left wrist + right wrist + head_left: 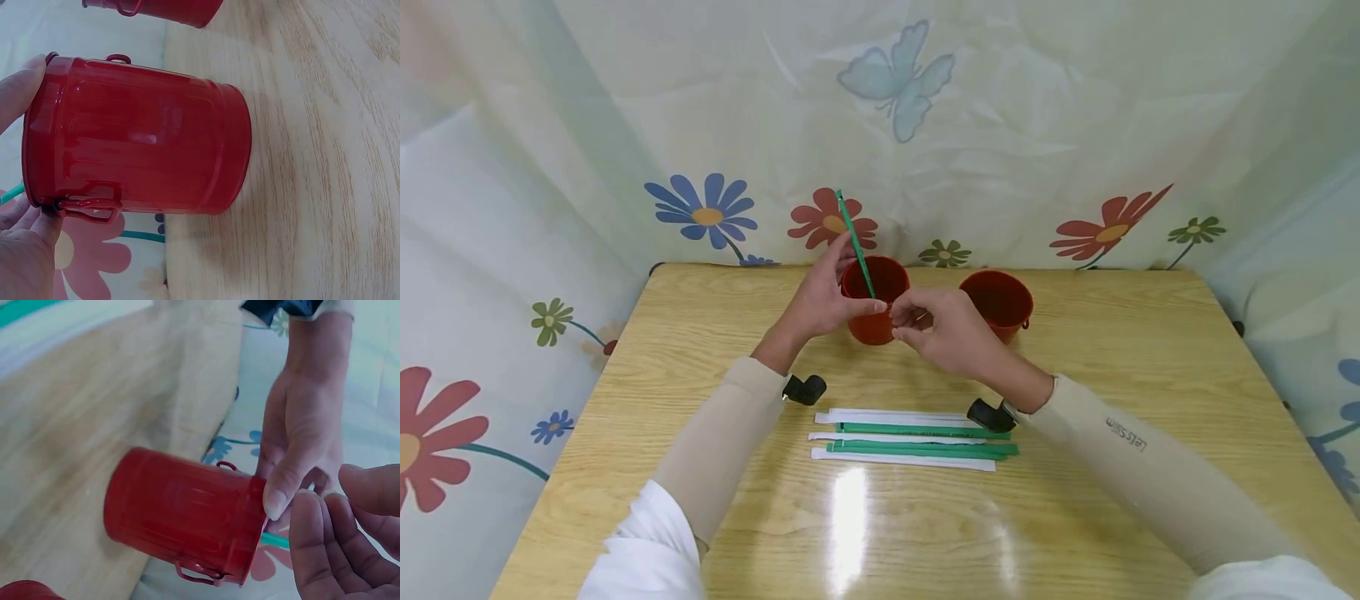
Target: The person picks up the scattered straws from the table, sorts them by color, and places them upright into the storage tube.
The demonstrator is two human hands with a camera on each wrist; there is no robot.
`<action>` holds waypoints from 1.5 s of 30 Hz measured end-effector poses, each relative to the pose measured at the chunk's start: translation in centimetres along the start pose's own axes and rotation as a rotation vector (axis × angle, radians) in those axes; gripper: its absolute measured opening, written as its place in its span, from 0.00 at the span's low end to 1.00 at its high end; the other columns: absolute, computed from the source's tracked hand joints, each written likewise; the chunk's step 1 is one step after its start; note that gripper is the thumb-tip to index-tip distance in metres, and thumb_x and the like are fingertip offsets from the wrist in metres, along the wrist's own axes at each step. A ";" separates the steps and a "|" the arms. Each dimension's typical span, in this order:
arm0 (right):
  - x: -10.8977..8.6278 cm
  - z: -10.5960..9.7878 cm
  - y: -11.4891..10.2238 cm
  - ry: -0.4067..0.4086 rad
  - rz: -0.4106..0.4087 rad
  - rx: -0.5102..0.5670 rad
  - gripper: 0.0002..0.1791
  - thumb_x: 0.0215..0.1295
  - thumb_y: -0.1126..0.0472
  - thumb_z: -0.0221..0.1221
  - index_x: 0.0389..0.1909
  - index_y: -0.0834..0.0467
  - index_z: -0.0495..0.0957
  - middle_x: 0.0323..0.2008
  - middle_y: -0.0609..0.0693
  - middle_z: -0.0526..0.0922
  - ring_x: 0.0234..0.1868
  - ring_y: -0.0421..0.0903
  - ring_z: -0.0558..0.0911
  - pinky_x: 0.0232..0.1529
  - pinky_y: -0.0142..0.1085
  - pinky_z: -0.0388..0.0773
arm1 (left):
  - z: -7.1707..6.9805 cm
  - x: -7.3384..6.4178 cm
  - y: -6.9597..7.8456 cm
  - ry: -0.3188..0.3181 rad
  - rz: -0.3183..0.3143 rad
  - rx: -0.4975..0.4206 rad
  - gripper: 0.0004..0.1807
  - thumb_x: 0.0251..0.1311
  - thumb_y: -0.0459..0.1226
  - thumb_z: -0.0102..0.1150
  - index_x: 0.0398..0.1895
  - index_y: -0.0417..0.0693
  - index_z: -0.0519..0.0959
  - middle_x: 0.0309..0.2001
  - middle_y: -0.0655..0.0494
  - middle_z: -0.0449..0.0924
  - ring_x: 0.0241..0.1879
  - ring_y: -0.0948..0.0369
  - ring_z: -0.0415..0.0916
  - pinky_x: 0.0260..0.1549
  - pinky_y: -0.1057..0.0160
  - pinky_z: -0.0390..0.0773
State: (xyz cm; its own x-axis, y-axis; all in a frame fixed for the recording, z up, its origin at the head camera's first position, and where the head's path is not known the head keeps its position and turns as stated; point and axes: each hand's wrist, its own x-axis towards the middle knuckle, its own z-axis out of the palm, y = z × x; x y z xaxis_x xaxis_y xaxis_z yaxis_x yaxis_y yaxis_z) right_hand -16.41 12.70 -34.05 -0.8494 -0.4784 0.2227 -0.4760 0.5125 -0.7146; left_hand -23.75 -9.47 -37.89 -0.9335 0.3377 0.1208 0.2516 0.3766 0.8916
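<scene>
A small red metal bucket point(871, 332) with small side handles stands upright near the table's back edge. My left hand point(823, 300) holds it by the rim, with the thumb on the near side and the fingers on the far side. One thin green wrapped straw point(853, 233) stands in the bucket, leaning left, its top well above the rim. Beside the rim is my right hand point(350, 537), its fingers loosely bent and nothing visible between them and the thumb. A second red bucket point(996, 287) stands to the right, just behind my right hand.
Several wrapped straws, white point(902, 461) and green point(917, 450), lie side by side across the wooden table point(760, 508) in front of the buckets. A flowered curtain point(1015, 167) hangs behind the table's back edge and along its sides.
</scene>
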 end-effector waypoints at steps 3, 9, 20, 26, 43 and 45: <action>-1.2 0.0 0.1 -0.025 -0.021 -0.014 0.07 0.62 0.70 0.71 0.39 0.59 0.85 0.36 0.51 0.88 0.38 0.45 0.86 0.45 0.41 0.89 | -0.1 0.1 0.0 0.003 0.005 0.002 0.59 0.55 0.37 0.79 0.84 0.50 0.50 0.73 0.46 0.68 0.76 0.47 0.65 0.72 0.45 0.74; -4.0 0.4 0.6 -0.111 -0.028 -0.032 0.08 0.60 0.71 0.71 0.38 0.58 0.87 0.33 0.48 0.88 0.36 0.40 0.84 0.42 0.35 0.87 | -0.1 0.0 -0.1 0.001 -0.012 -0.001 0.59 0.54 0.38 0.80 0.84 0.49 0.50 0.74 0.42 0.66 0.76 0.47 0.64 0.73 0.45 0.73; -8.6 1.6 2.1 -0.334 -0.055 -0.192 0.08 0.62 0.70 0.70 0.40 0.57 0.87 0.35 0.44 0.87 0.34 0.34 0.79 0.38 0.29 0.82 | 0.0 -0.1 -0.1 0.003 -0.028 0.008 0.58 0.55 0.38 0.80 0.84 0.49 0.51 0.74 0.44 0.66 0.76 0.47 0.64 0.70 0.43 0.76; -10.0 2.9 3.1 -0.397 -0.119 -0.351 0.12 0.58 0.75 0.68 0.36 0.55 0.86 0.34 0.45 0.87 0.34 0.35 0.80 0.38 0.31 0.81 | -0.1 0.0 -0.1 0.006 -0.027 0.023 0.58 0.55 0.38 0.80 0.83 0.49 0.51 0.74 0.45 0.66 0.76 0.47 0.65 0.69 0.43 0.76; -10.6 5.0 3.1 -0.383 -0.189 -0.614 0.15 0.52 0.77 0.67 0.35 0.56 0.82 0.28 0.46 0.76 0.29 0.41 0.73 0.31 0.31 0.75 | 0.0 0.1 0.3 -0.001 -0.027 0.013 0.58 0.55 0.38 0.79 0.83 0.49 0.51 0.75 0.43 0.66 0.76 0.47 0.65 0.67 0.43 0.78; -10.5 5.1 3.1 -0.396 -0.180 -0.606 0.15 0.51 0.77 0.68 0.36 0.57 0.82 0.29 0.47 0.78 0.30 0.42 0.75 0.32 0.32 0.77 | 0.0 0.1 0.2 -0.006 -0.027 0.013 0.58 0.55 0.38 0.79 0.83 0.48 0.51 0.75 0.43 0.66 0.77 0.47 0.64 0.68 0.43 0.77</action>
State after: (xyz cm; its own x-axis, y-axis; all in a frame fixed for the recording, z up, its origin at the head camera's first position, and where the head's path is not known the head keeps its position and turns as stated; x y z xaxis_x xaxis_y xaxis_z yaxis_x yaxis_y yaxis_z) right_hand -7.84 15.73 -41.98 -0.6552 -0.7546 -0.0359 -0.7396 0.6504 -0.1732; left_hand -23.78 -9.39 -37.68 -0.9384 0.3323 0.0947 0.2302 0.3970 0.8885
